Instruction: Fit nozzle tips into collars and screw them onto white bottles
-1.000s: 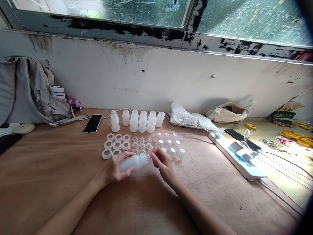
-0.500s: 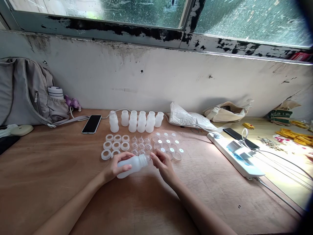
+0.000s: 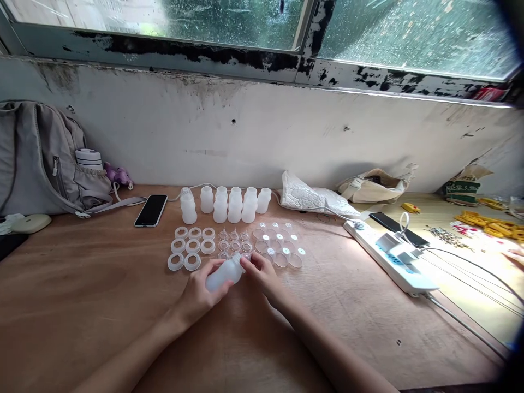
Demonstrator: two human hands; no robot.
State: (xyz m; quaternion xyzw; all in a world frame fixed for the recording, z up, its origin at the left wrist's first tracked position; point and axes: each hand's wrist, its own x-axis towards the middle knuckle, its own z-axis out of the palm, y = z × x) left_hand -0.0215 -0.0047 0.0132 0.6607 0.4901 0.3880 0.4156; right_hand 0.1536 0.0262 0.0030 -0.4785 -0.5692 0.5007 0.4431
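Note:
A frosted baby bottle [image 3: 223, 275] lies tilted in my left hand [image 3: 200, 292], its open neck pointing up and to the right. My left fingers and thumb wrap round its body. At the neck, my right hand [image 3: 262, 275] pinches a clear bottle teat [image 3: 246, 256], mostly covered by the fingers. Whether the teat is seated in the neck I cannot tell. Just beyond my hands are rows of white collar rings [image 3: 192, 268], clear teats [image 3: 234, 246] and clear round caps [image 3: 281, 266]. Behind them stand several more frosted bottles [image 3: 235, 212]; the leftmost one [image 3: 188, 210] has a cap on.
A phone [image 3: 151, 210] and a grey backpack [image 3: 24, 164] are at the left. White padded packets [image 3: 303, 194] and a cream pouch [image 3: 372, 186] lie against the wall. To the right are a power strip [image 3: 388, 262] with plugs and cables, another phone [image 3: 399, 229] and yellow pieces [image 3: 485, 221].
My left hand has brought the bottle right and tipped its neck up more. My right hand has moved left, pressing in against the neck. The camera view has shifted slightly.

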